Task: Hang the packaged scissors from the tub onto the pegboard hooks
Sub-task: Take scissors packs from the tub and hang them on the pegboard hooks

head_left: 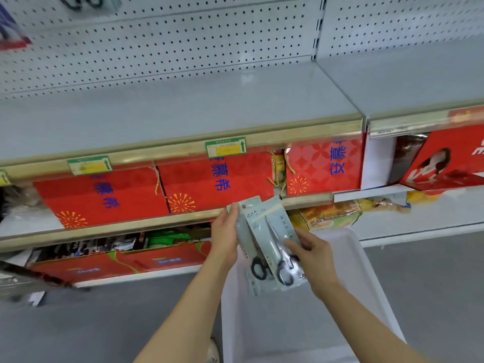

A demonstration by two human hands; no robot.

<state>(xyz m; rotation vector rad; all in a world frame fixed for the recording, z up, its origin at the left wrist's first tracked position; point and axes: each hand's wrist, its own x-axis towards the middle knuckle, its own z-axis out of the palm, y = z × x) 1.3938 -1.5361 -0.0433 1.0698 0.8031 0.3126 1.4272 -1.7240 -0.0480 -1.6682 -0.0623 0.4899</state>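
Observation:
Two pale green packs of black-handled scissors (264, 239) are held fanned out above the white tub (366, 284) on the floor. My left hand (225, 237) grips the packs' left edge near the top. My right hand (311, 251) pinches the front pack on its right side. The white pegboard (183, 43) rises behind the shelf; one hung scissors pack (81, 2) shows at the top left edge, blurred.
A grey shelf (183, 106) juts out below the pegboard. Red gift boxes (214, 179) fill the shelf under it, and more red cartons (125, 260) sit lower. Snack bags (332, 213) lie right of the packs. Grey floor surrounds the tub.

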